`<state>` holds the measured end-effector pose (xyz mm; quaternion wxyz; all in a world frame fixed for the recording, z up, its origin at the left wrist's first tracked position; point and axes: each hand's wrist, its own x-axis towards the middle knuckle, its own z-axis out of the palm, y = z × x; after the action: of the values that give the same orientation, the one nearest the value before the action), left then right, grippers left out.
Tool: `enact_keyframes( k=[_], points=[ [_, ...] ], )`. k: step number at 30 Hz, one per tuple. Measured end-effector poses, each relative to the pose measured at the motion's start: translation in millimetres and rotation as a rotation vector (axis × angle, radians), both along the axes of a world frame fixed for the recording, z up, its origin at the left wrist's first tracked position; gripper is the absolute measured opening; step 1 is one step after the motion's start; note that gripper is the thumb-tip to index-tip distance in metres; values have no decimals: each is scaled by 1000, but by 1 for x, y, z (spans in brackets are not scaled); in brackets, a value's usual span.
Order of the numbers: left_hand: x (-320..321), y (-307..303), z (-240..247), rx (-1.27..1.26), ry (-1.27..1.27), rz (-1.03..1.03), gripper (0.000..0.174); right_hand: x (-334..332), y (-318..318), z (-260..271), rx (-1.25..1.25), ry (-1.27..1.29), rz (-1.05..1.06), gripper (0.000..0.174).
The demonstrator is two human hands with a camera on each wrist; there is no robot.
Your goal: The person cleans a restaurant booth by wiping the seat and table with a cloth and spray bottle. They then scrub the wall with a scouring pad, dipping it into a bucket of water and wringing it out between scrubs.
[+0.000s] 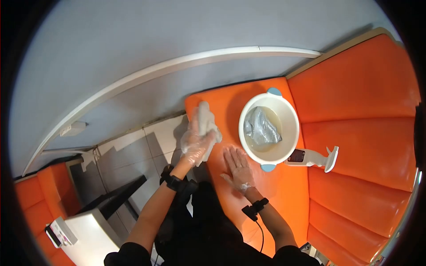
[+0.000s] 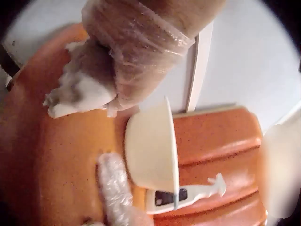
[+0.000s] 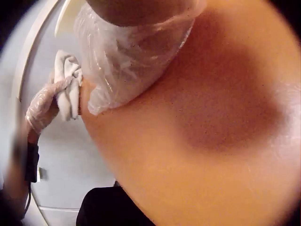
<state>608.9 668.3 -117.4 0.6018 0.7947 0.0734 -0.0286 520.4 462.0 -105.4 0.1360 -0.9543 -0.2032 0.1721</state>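
In a clear plastic glove, the left hand (image 1: 195, 141) grips a crumpled whitish cloth (image 1: 205, 119) at the left edge of the orange seat (image 1: 279, 195). The left wrist view shows the cloth (image 2: 84, 87) bunched under the gloved left hand (image 2: 136, 52). Also gloved, the right hand (image 1: 239, 170) rests flat on the seat with its fingers extended, just left of the white basin (image 1: 289, 128). Inside the basin, a grey striped item (image 1: 265, 127) lies in cloudy water. The right wrist view has the gloved right hand (image 3: 127, 56) against the seat, its fingers mostly hidden.
A white handheld device (image 1: 313, 158) with a dark screen lies right of the basin, near the orange backrest (image 1: 355, 137). Behind the seat stands a grey wall (image 1: 155, 35) with a white rail. A white table (image 1: 91, 232) and another orange seat are at lower left, over a tiled floor.
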Motion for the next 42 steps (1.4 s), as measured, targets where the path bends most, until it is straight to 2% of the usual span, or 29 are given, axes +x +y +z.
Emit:
enact_keyframes(
  k=[2,3,5,6,9,10,14,18,20,21,22,24,25,26,28,30,31,32,34,35,36,38,42],
  points=[
    [7,3,-28,515,-153,-282,92,-6,-19,-27,-6,-45,30,85],
    [15,-2,-3,617,129,-485,90,-4,-21,-30,10,-39,56,85],
    [11,-6,-27,730,-199,-562,83,-5,-24,-37,43,-50,87,84],
    [13,-9,-26,732,-263,-567,82,-2,-25,-39,38,-66,80,84],
    [20,-12,-27,712,-254,-599,81,-8,-29,-49,74,-100,106,83],
    [22,-15,-25,814,-273,-602,80,-2,-28,-44,47,-90,107,82],
    [18,-23,-42,828,-350,-583,74,-4,-27,-35,87,-106,106,80],
    [20,-12,-50,750,-376,-519,74,-2,-27,-32,254,-95,126,73],
    [26,-3,-60,467,-421,-379,73,2,-28,-8,314,1,120,64],
    [27,0,-52,175,-228,-365,71,6,-28,20,297,77,119,62],
    [27,3,-42,-113,-31,-335,68,13,-30,36,369,-88,134,58],
    [25,7,-22,-67,-80,-259,65,26,-35,71,449,-252,60,55],
    [21,4,-2,-316,2,-222,62,31,-31,91,364,-385,16,52],
    [20,2,11,-570,76,-189,60,39,-31,93,380,-393,31,52],
    [22,1,10,-563,13,-208,54,55,-35,93,456,-394,-89,51],
    [17,-4,21,-581,-31,-194,52,77,-47,84,524,-518,-88,51],
    [12,-9,32,-577,-32,-197,52,89,-60,83,420,-463,-109,55],
    [7,-14,45,-601,-50,-184,51,99,-70,84,424,-466,-110,55],
    [4,-21,56,-617,-80,-168,50,117,-83,86,-71,-148,-139,64],
    [4,-23,59,-607,-83,-173,49,124,-88,73,-228,-129,-101,73],
    [4,-25,60,-598,-84,-179,49,126,-85,70,-223,-132,-101,73],
    [2,-29,62,-580,-78,-180,48,129,-79,66,-423,123,-145,74],
    [-1,-32,70,-543,-94,-139,48,151,-90,21,-591,195,-122,63]
  ],
)
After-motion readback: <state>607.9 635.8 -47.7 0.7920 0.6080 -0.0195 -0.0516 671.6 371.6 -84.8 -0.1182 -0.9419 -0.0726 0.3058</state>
